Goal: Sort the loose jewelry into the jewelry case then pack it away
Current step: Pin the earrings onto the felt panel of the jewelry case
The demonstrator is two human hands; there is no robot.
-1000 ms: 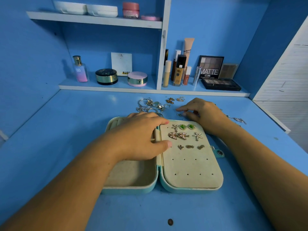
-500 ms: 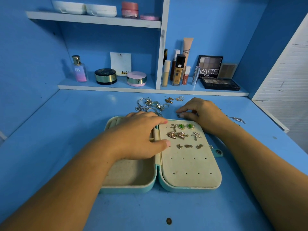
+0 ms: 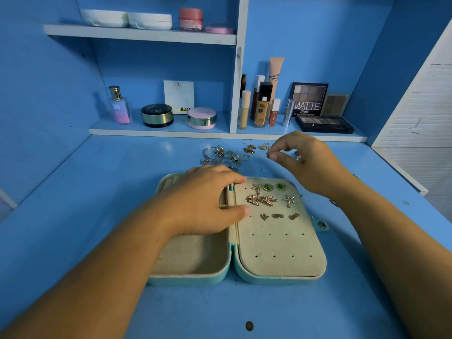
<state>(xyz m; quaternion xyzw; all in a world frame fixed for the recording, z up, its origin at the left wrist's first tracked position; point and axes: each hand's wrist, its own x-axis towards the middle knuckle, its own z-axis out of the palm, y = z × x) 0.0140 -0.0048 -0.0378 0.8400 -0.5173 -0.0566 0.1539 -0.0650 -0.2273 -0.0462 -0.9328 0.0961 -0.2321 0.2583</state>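
We see a blue desk [image 3: 73, 216] filling the lower frame, with blue shelves [image 3: 146, 35] across the top. The lower shelf holds cosmetics [image 3: 263, 106] at upper centre and a dark eyeshadow palette [image 3: 324, 123] at upper right.

The jewelry case [image 3: 281, 280] lies open flat at the centre of the frame, teal outside and beige inside. Its left half is a tray [image 3: 190, 260] and its right half is a perforated panel [image 3: 281, 245].

The left hand [image 3: 208, 204] comes in from the lower left and rests on the tray's upper part. Its fingers are spread and loosely bent, holding nothing, and the thumb tip touches the panel's left edge.

The right hand [image 3: 305, 160] hovers above the desk just beyond the case's upper right corner. Its thumb and forefinger are pressed together on what seems to be a small piece [image 3: 268, 156], too tiny for us to identify.

The loose jewelry [image 3: 225, 155], silver rings and hoops with a few gold bits, sits on the desk just above the case, left of the right hand.

On the panel's upper half, 9 earrings [image 3: 269, 200] stand in 3 rows of 3, and 2 in the top row are green [image 3: 268, 187].
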